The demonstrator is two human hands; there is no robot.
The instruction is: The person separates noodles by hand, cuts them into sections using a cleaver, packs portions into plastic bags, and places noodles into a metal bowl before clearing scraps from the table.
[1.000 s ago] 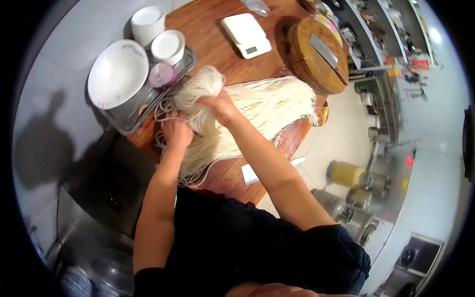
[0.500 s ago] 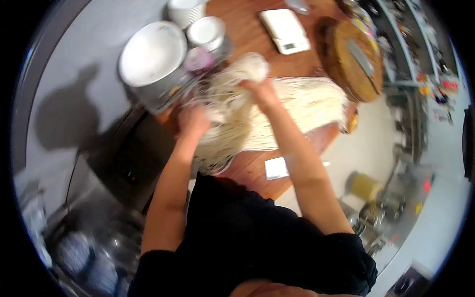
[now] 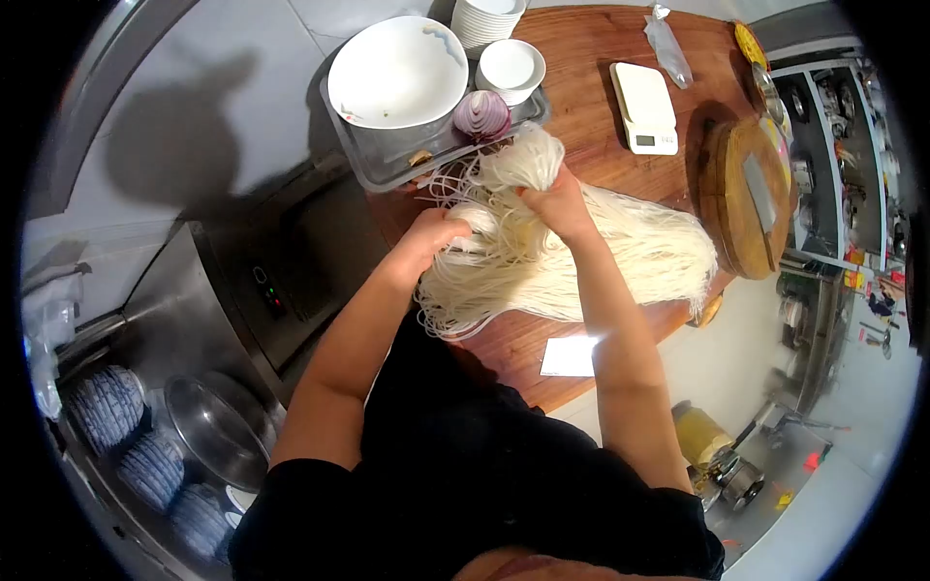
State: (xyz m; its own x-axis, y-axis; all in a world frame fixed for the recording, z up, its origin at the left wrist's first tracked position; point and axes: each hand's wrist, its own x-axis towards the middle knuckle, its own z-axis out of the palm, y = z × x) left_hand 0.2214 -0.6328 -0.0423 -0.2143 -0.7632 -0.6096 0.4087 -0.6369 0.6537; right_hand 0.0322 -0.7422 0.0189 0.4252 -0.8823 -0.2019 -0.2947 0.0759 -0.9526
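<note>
Held noodles (image 3: 630, 242) in both hands over the left part of the table (image 3: 581, 48).

Had the right hand (image 3: 560, 201) closed around a looped bunch, raised above the pile and close to the cut onion (image 3: 482, 114); kept a closed grip with the left hand (image 3: 433, 237) on loose strands just beside the bunch. Had, by the look of it, only a small share gathered into loops, with most of the length ungathered, spread rightward across the table toward the chopping board (image 3: 731, 184). Could not see all the fingertips, partly buried in strands, nor trace the noodles behind the right forearm (image 3: 610, 290). Could not read the display of the scale (image 3: 644, 102) or make out the glaring white card (image 3: 568, 356) fully; saw the stack of small bowls (image 3: 484, 19) cut off at the far edge.
</note>
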